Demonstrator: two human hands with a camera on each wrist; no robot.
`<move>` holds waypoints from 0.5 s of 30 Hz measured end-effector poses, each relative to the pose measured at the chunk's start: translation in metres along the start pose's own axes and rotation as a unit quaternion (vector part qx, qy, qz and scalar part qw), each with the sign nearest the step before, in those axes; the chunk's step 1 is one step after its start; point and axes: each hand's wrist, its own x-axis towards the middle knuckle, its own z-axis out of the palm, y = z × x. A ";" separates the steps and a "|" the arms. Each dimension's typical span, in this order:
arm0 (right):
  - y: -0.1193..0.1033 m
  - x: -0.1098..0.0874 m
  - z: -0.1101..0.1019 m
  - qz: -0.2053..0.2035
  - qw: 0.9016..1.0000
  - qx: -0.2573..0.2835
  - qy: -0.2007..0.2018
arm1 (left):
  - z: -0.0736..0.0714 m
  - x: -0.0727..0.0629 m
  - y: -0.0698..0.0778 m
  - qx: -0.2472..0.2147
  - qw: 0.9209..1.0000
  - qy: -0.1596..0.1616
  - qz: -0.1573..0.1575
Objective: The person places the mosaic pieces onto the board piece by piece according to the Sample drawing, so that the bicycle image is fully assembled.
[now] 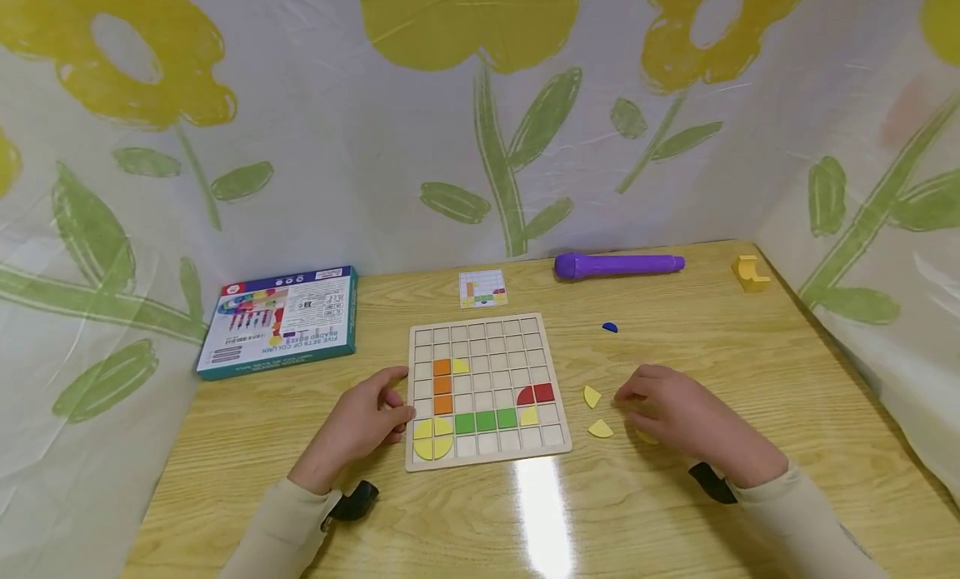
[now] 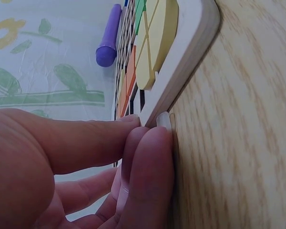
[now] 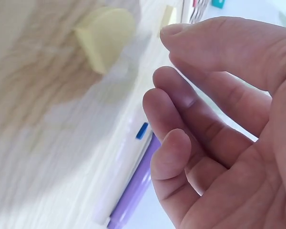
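Note:
A wooden grid board (image 1: 487,387) lies before me with orange squares (image 1: 442,385), green squares (image 1: 486,421), red pieces (image 1: 543,392) and yellow pieces (image 1: 433,439) in its cells. My left hand (image 1: 363,412) holds the board's left edge, thumb (image 2: 100,138) at the rim and fingers bent beside it. On the right, my right hand (image 1: 667,404) hovers low over the table, fingers loosely bent with nothing between them. Near its fingertips lie two yellow quarter-circle pieces (image 1: 592,396); another yellow piece (image 1: 647,437) is partly hidden beneath the hand.
Behind the board lies a small pattern card (image 1: 483,288). A blue half-round piece (image 1: 610,327) rests to the right, below a purple microphone-shaped stick (image 1: 618,266). At back left is a flat toy box (image 1: 281,321); a yellow holder (image 1: 750,273) stands at back right.

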 end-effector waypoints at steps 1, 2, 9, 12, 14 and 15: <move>0.001 -0.003 0.000 0.002 1.000 0.000 0.000 | 0.000 0.000 0.000 0.001 1.000 0.000 0.001; 0.003 -0.005 0.000 0.004 1.000 -0.002 0.001 | 0.000 0.000 0.000 0.002 1.000 0.000 0.001; 0.009 -0.019 -0.003 0.017 1.000 -0.005 0.005 | 0.000 0.001 0.000 0.007 1.000 0.001 0.002; 0.011 -0.023 -0.003 0.020 1.000 -0.005 0.006 | 0.000 0.001 0.000 0.007 1.000 0.002 0.003; 0.012 -0.026 -0.002 0.019 1.000 -0.005 0.008 | 0.000 0.001 0.000 0.008 1.000 0.002 0.003; 0.012 -0.027 -0.002 0.019 1.000 -0.005 0.008 | 0.000 0.001 0.000 0.008 1.000 0.002 0.003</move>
